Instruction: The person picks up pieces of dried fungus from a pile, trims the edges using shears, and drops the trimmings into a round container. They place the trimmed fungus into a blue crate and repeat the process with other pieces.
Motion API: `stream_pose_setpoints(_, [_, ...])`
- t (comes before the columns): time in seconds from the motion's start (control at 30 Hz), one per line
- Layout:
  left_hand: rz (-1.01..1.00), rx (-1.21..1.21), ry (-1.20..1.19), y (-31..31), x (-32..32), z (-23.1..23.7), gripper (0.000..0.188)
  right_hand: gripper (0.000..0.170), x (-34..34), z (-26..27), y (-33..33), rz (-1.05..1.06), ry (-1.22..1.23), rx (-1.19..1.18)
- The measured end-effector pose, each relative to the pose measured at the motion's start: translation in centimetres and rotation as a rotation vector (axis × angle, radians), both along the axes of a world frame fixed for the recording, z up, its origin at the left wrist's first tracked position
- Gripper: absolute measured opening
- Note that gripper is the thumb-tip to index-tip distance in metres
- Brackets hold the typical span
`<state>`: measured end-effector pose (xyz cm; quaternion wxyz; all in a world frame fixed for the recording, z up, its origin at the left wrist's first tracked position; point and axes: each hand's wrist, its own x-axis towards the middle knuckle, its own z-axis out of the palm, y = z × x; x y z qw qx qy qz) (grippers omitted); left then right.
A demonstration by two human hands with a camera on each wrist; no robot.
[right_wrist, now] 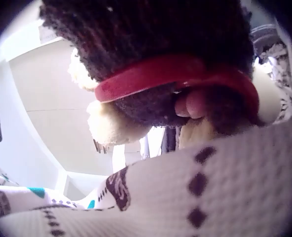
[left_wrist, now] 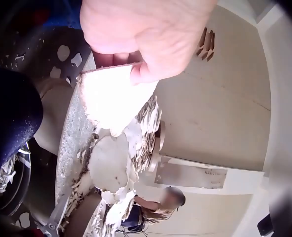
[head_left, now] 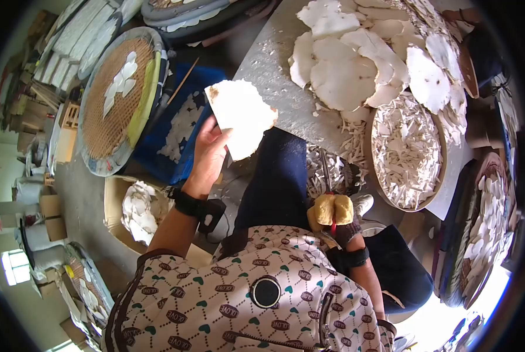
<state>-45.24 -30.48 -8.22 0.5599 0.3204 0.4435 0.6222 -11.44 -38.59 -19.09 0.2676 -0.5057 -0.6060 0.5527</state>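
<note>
In the head view my left hand pinches a thin, flat white sheet by its lower left edge, thumb on top. The sheet has one straight cut side and a ragged brownish rim. It glows overexposed in the left wrist view, where the fingers tuck behind it. My right hand, in a dark knit glove with yellow foam pads, grips red-handled scissors. Their metal blades point away from me over a container of white strips. My apron partly covers this hand in the right wrist view.
Ahead, a dusty board bears stacked white sheets and a round sieve of cut strips. To the left stand a blue crate, a woven tray and a cardboard box. Another person sits across.
</note>
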Motion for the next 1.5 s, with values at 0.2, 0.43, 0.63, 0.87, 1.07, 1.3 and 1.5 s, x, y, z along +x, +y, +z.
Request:
stream_pose_setpoints(0.2, [0.032,0.466,0.853,1.6,2.8,3.1,0.020,0.022,0.3,0.3,-0.4,-0.002,-0.093,0.174])
stream_pose_setpoints(0.43, [0.155,0.762,1.279,1.8,3.7,4.3,0.023,0.019,0.9,-0.7,-0.8,0.041,-0.118,0.167])
stream_pose_setpoints(0.63, [0.139,0.442,1.068,-1.1,0.1,-0.5,0.023,0.022,0.1,0.0,-0.3,0.031,-0.141,0.225])
stream_pose_setpoints(0.87, [0.463,-0.267,1.275,-16.5,-21.6,-12.8,0.028,0.018,-0.1,1.3,0.2,0.043,-0.222,0.429])
stream_pose_setpoints(1.07, [0.331,-0.064,1.395,-11.0,-19.7,-9.3,0.046,0.018,-0.1,-2.1,0.1,0.065,-0.075,0.277])
stream_pose_setpoints(1.3, [-0.122,0.119,0.553,11.0,4.7,-2.9,0.026,0.020,1.2,-2.5,-1.0,0.109,0.024,-0.039])
stream_pose_setpoints(1.5, [-0.062,0.445,1.161,23.6,11.9,-3.1,0.054,0.019,1.7,-4.2,-2.1,-0.029,0.008,0.068])
